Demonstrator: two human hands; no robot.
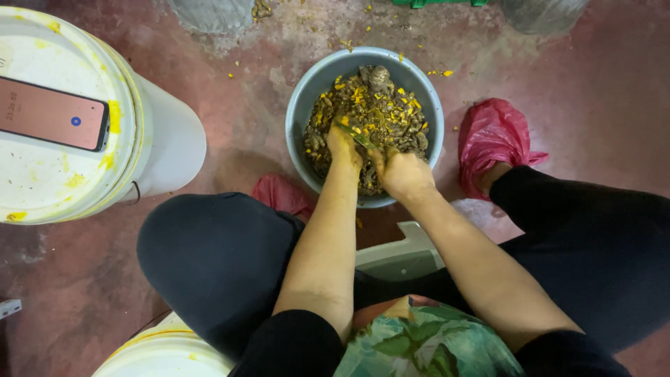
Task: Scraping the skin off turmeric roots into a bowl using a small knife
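Note:
A grey round basin (pixel 305 98) on the reddish floor holds several brown knobbly roots with yellow cut pieces among them (pixel 380 105). Both my hands reach into the basin. My left hand (pixel 343 145) is closed around a small green-handled blade (pixel 357 134) or a root; the exact grip is hard to make out. My right hand (pixel 403 172) is closed on a brown root at the near side of the basin. Both hands are stained yellow-brown.
A white lidded bucket (pixel 150 139) stands at the left with a phone (pixel 52 114) lying on its lid. My feet wear red plastic covers (pixel 492 136). Another white bucket (pixel 164 352) is at the bottom left. Yellow scraps dot the floor behind the basin.

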